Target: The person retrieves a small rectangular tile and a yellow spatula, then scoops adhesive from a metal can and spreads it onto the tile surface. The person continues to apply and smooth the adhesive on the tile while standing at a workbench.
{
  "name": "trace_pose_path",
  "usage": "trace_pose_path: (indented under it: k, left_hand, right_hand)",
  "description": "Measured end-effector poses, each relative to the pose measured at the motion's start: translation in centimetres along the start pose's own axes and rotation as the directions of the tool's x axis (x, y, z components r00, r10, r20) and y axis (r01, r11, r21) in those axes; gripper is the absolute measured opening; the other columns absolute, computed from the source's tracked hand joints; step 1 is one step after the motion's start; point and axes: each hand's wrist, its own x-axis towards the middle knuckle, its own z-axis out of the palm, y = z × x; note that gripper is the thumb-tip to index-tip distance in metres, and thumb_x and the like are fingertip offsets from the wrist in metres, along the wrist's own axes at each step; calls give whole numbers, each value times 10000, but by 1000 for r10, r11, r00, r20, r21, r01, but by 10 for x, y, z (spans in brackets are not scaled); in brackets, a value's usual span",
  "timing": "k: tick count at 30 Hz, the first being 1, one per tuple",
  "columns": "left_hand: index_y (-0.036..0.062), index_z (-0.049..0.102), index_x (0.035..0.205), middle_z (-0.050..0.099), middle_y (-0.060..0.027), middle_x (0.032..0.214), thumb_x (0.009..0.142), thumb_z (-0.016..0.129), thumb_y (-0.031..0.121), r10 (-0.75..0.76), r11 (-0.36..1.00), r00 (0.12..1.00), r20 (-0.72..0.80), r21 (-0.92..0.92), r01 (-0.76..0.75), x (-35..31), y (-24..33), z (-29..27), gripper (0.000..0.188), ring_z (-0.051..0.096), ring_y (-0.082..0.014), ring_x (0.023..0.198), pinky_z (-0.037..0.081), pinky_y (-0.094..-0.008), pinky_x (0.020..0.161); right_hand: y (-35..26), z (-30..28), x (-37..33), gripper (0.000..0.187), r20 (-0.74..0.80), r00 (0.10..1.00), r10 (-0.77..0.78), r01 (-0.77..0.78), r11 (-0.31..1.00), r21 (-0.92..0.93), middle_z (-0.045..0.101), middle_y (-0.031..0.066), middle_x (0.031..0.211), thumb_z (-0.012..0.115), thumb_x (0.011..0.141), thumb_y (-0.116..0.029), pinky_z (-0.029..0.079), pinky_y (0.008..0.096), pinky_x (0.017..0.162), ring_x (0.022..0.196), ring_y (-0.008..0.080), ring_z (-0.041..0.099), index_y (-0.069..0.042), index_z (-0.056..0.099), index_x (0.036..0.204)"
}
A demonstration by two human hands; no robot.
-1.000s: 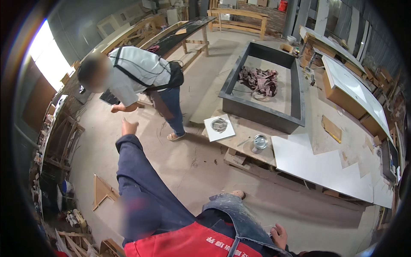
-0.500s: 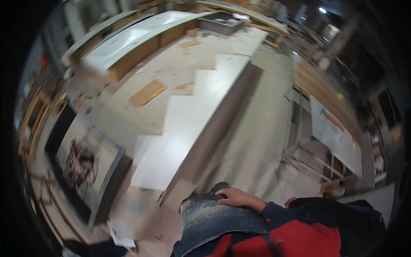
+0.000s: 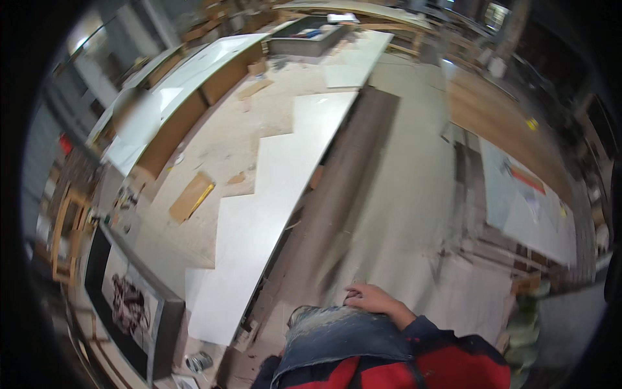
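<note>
My right hand [image 3: 374, 299] reaches in from the lower right in a navy and red sleeve [image 3: 447, 350]. It lies at the far edge of the worn, dark blue apron [image 3: 343, 340] over my front. Its fingers are bent and held close together. What they hold, if anything, is hidden. My left hand is out of view. Ahead and to the left stretches a long white panel [image 3: 259, 220] with a stepped, stair-like left edge.
A dark grey frame [image 3: 165, 330] with a crumpled cloth [image 3: 128, 305] is at lower left, near an open tin [image 3: 199, 361]. A brown board piece [image 3: 192, 196] lies left of the panel. White-topped benches [image 3: 188, 81] stand at far left. At right is a sheet-topped table [image 3: 518, 194].
The view has shifted, and the stepped panel now sits further left and nearer. My right hand stays by the apron's edge. The tin has come into clear sight.
</note>
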Motion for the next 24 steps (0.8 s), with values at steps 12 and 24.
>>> trace_pose_path:
  k: [12, 24]
  left_hand:
    - [84, 540, 1485, 579, -138, 1480, 1033, 548, 414, 340, 936, 923, -180, -31, -351, 114, 192, 97, 560, 525, -330, 1337, 409, -443, 1128]
    - [67, 552, 1475, 591, -137, 1465, 1072, 504, 417, 224, 967, 972, 76, -144, -211, 273, 453, 145, 536, 540, -314, 1323, 408, -426, 1133]
  right_hand:
    - [70, -218, 48, 520, 70, 986, 151, -166, 921, 353, 701, 136, 1269, 686, 996, -274, 510, 330, 967, 1151, 217, 658, 28, 589, 1408]
    - [16, -457, 186, 502, 40, 983, 179, -179, 892, 414, 698, 157, 1308, 643, 1029, -211, 471, 320, 1067, 1206, 208, 643, 54, 535, 1441]
